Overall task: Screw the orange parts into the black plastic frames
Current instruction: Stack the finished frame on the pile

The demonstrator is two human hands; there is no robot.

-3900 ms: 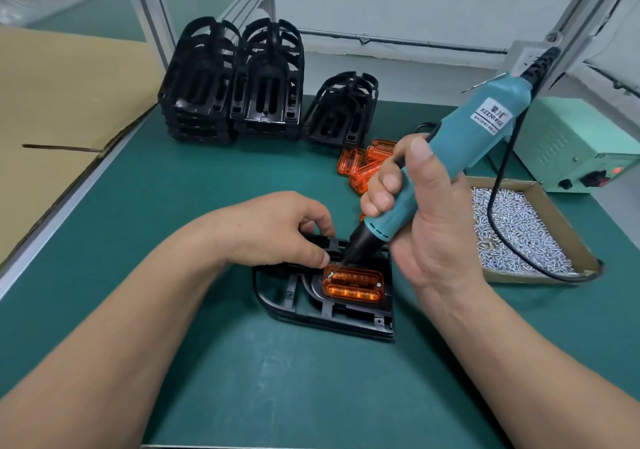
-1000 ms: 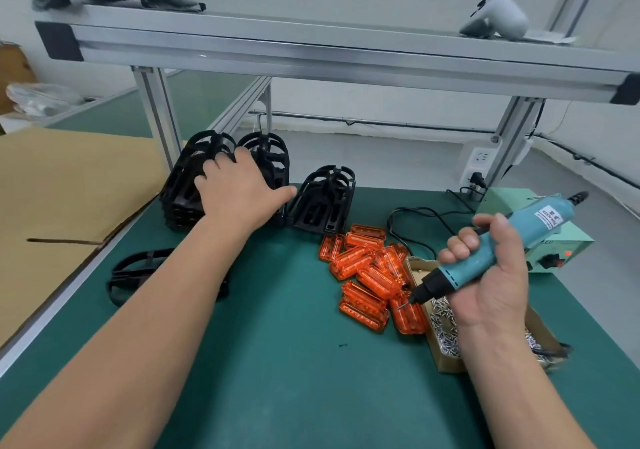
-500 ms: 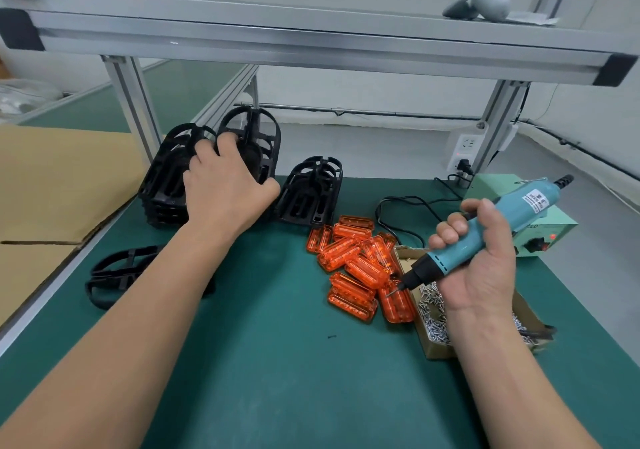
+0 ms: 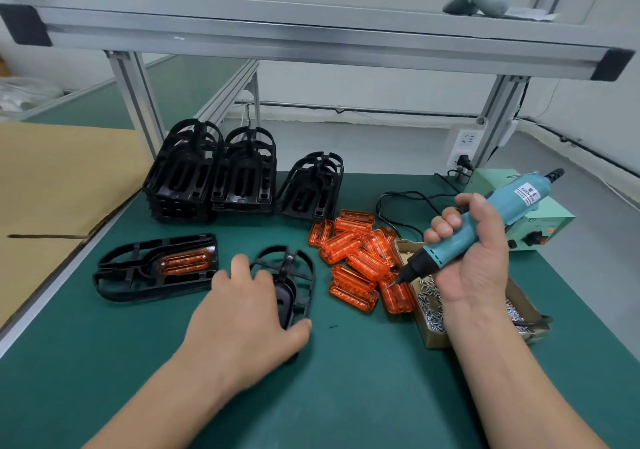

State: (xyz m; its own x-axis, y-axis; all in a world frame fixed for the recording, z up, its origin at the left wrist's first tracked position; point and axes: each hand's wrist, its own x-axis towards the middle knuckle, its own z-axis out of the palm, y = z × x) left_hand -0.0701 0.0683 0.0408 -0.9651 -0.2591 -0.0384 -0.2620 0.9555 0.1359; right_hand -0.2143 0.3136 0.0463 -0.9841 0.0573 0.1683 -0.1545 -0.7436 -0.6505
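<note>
Left hand: we see the left hand palm down over an empty black frame. The fingers are spread across its top and the thumb is hooked on its near edge, so it has hold of it.
Empty black frame: it's at the middle of the green table. We can't tell whether it lies flat or is tipped up under the palm.
Right hand: the right hand is wrapped tight round the teal electric screwdriver, fingers curled on the barrel and thumb up along it.
Electric screwdriver: it's held off the table, slanting down to the left. Its bit tip hovers over the pile edge nearest the screw box.
Finished frame: over on the left we've got a finished frame lying flat, with an orange part seated in its slot. It's just beside the left hand's fingers.
Loose orange parts: the loose orange parts are heaped between the empty black frame and the screw box.
Frame stacks: the frame stacks line the back of the table, two tall and one lower.
Screws: small silver screws fill the open cardboard box, partly hidden behind the right wrist.
Power unit: a pale green power unit sits behind the right hand with a red light showing.
Cable: a black cable loops on the table behind the orange pile.
</note>
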